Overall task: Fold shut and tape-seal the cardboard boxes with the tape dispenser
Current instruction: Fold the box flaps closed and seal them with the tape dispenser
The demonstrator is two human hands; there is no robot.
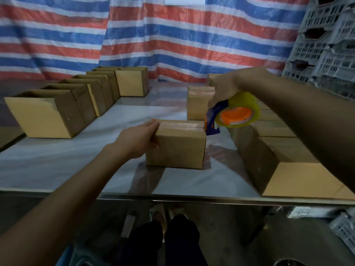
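While I watch through the head camera, the middle box (176, 148) sits on the table (76, 169) with its flaps folded flat and a glossy strip of tape running along its top seam. I have the left hand (141, 138) gripping that box's left end, fingers laid over the top edge and thumb pressed against the near face. On the box's right side, the right hand (226, 89) is closed round the tape dispenser (233, 113), a blue frame carrying a yellowish roll on an orange hub. Its blue nose points down at the box's upper right edge, and I cannot tell whether it touches the cardboard or hangs just off it. Behind the middle box and a little to its right stands a sealed box (197, 104), apart from it, with tape shining on its top. Right of the middle box a row of closed boxes (278, 150) runs from the table's near edge toward the back, partly hidden by the right forearm. Well to the left of the middle box a line of open boxes (48, 114) stretches toward the back. Beyond the middle box hangs a red, white and blue striped tarpaulin (172, 45), and grey plastic crates (326, 45) are stacked far to its right.
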